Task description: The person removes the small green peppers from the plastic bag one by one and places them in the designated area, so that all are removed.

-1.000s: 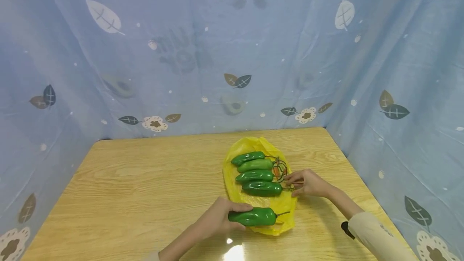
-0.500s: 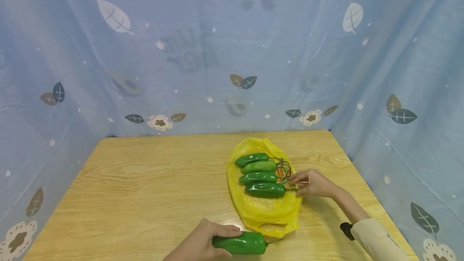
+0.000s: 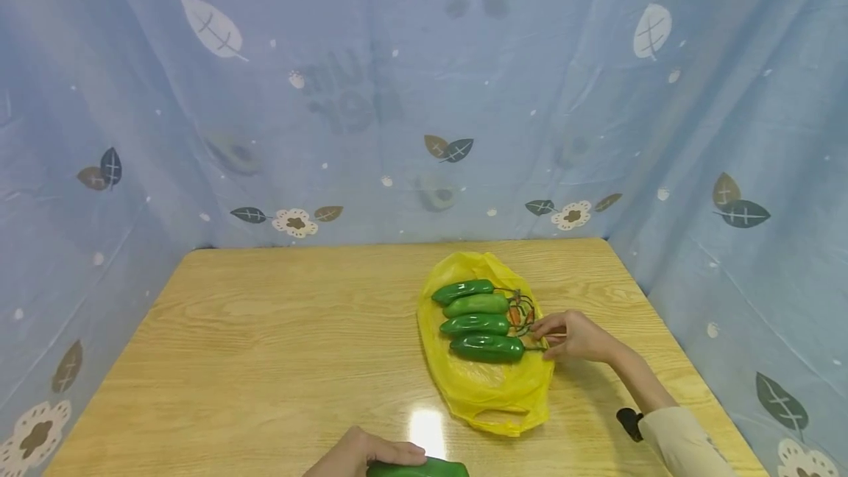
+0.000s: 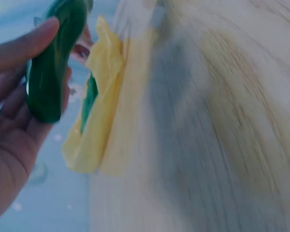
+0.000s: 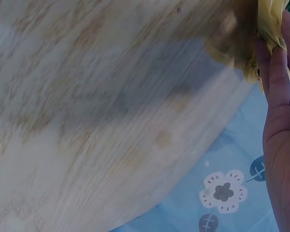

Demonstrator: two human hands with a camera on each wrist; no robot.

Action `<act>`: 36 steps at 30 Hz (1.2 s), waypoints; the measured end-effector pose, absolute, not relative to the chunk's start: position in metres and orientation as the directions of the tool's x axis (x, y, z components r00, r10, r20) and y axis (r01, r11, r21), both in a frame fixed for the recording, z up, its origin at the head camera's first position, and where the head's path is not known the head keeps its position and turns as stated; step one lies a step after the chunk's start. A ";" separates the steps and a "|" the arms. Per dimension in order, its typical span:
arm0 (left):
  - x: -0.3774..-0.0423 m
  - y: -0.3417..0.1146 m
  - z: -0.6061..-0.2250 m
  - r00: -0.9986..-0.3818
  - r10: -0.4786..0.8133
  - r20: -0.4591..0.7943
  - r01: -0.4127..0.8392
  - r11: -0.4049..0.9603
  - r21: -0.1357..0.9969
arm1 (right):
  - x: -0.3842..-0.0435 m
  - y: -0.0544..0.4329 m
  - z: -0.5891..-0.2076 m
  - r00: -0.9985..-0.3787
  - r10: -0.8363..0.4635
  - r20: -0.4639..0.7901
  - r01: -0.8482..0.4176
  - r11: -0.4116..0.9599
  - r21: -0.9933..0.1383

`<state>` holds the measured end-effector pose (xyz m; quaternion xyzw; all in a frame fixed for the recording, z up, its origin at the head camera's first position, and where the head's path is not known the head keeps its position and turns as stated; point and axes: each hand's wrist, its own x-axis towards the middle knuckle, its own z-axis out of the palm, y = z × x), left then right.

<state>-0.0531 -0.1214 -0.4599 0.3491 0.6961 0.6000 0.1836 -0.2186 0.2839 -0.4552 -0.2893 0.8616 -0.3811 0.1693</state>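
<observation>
My left hand [image 3: 371,453] has come back toward me with the pepper [image 4: 50,82]: a second ago it was over the near end of the yellow bag [image 3: 506,394], and now it's right down at the bottom edge of the head view, well apart from the bag. My right hand [image 3: 575,335] has pretty much stayed where it was.

So the left one's got that big green pepper, thumb on one side and fingers on the other. The head view cuts the pepper off, but the left wrist view shows most of it, held up off the table [image 3: 265,352]. The right hand is pinching the right edge of the bag.

The other four green peppers [image 3: 474,324] are side by side at the bag, stems pointing right toward that hand. Can't tell if they're inside it or just on top. Some little reddish bits [image 3: 515,315] sit in among the stems, too small to make out. Blue curtain [image 3: 371,94] with leaves and flowers behind it all.
</observation>
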 end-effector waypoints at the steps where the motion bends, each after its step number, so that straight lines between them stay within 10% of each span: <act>1: -0.053 -0.123 -0.461 -0.678 0.720 0.150 0.246 0.030 0.969 | -0.219 0.284 -0.455 -0.777 -0.625 -0.073 -0.366 0.543 -0.756; 9: -0.058 -0.136 -0.472 -0.619 0.766 0.172 0.267 -0.001 0.964 | -0.218 0.282 -0.457 -0.786 -0.614 -0.065 -0.359 0.540 -0.761; 13: -0.063 -0.147 -0.469 -0.644 0.759 0.093 0.125 -0.015 0.992 | -0.218 0.281 -0.457 -0.790 -0.609 -0.075 -0.336 0.532 -0.777; 20: -0.092 -0.168 -0.467 -0.650 0.741 0.171 0.344 0.087 0.935 | -0.217 0.284 -0.457 -0.791 -0.606 -0.080 -0.323 0.525 -0.788; 36: -0.172 -0.203 -0.454 -0.776 0.629 0.047 0.213 0.192 0.958 | -0.215 0.288 -0.462 -0.788 -0.613 -0.050 -0.351 0.515 -0.782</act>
